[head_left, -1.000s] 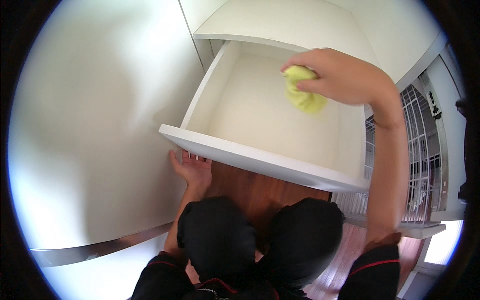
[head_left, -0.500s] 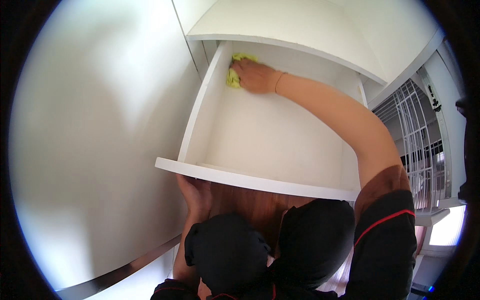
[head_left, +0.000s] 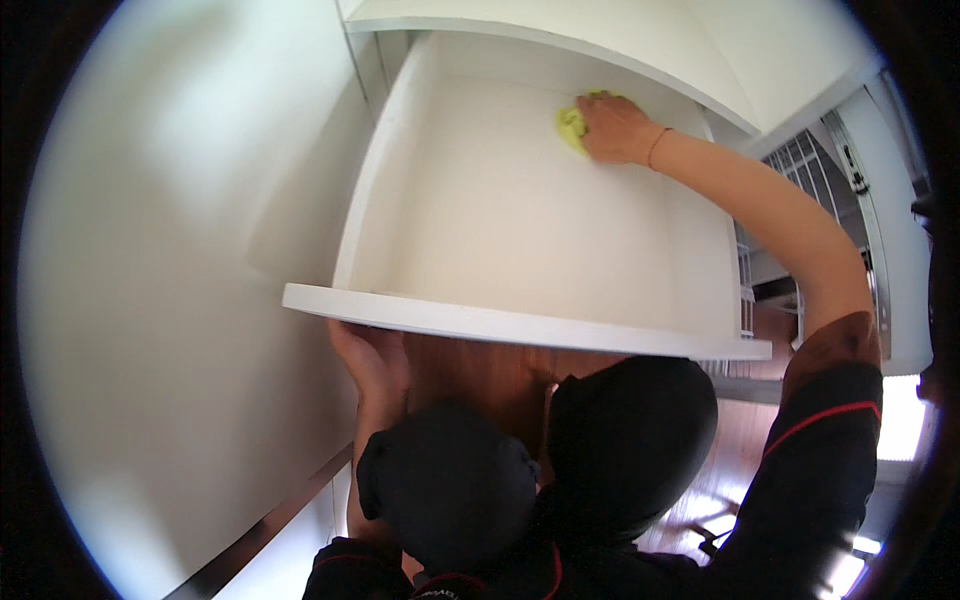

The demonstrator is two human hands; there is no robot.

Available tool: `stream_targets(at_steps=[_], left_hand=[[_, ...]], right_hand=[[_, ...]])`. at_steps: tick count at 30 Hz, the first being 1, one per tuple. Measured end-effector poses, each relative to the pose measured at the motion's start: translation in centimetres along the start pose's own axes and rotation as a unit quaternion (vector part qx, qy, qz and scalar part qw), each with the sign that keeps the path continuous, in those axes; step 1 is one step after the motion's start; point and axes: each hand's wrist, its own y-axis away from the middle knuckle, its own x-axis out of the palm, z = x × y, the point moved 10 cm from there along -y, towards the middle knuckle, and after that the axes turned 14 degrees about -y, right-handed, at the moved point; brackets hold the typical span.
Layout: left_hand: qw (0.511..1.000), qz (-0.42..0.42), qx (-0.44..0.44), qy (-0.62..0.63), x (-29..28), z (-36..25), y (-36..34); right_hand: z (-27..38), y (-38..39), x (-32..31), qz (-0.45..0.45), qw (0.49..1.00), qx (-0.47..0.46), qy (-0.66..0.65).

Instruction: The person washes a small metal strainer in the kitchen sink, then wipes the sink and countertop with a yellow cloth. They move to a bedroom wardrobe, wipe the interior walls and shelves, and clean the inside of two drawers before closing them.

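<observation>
A white drawer (head_left: 520,240) is pulled out in front of me, its inside bare except for my right hand and what it holds. My right hand (head_left: 618,130) presses a crumpled yellow-green cloth (head_left: 572,128) onto the drawer floor near the back right, its fingers bent over the cloth. Below the left end of the drawer's front panel (head_left: 480,322), my left hand (head_left: 372,358) reaches up against its underside. The panel hides the left fingers.
A tall pale panel (head_left: 200,250) fills the left side. Over the drawer's back runs a white shelf edge (head_left: 560,45). White wire racks (head_left: 800,165) and a metal slide rail (head_left: 855,180) stand at right. My black-clad knees (head_left: 630,450) are close below the drawer, above wood-look flooring (head_left: 480,385).
My right hand has carried the cloth from the drawer's back left corner rightward along the back. The drawer sits slightly higher and further left in view; my left hand stays beneath its front.
</observation>
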Motion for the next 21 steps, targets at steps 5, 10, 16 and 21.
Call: stream_targets(at_steps=[5, 10, 16, 21], left_hand=[[1.000, 0.002, 0.010, 0.000, 0.4, -0.3, -0.6], [0.999, 0.028, 0.020, -0.032, 0.7, -0.7, -0.6], [0.999, 0.018, -0.004, -0.044, 0.0, -0.1, -0.5], [0.999, 0.040, -0.001, -0.027, 0.8, 0.0, -0.8]], right_hand=[[-3.7, 5.4, -0.4, 0.021, 0.992, 0.010, 0.127], [2.2, 11.0, 1.2, 0.202, 0.971, 0.003, 0.129], [8.0, 21.7, 6.2, 0.523, 0.847, 0.054, -0.074], [7.5, 22.8, 5.9, 0.554, 0.789, 0.173, -0.201]])
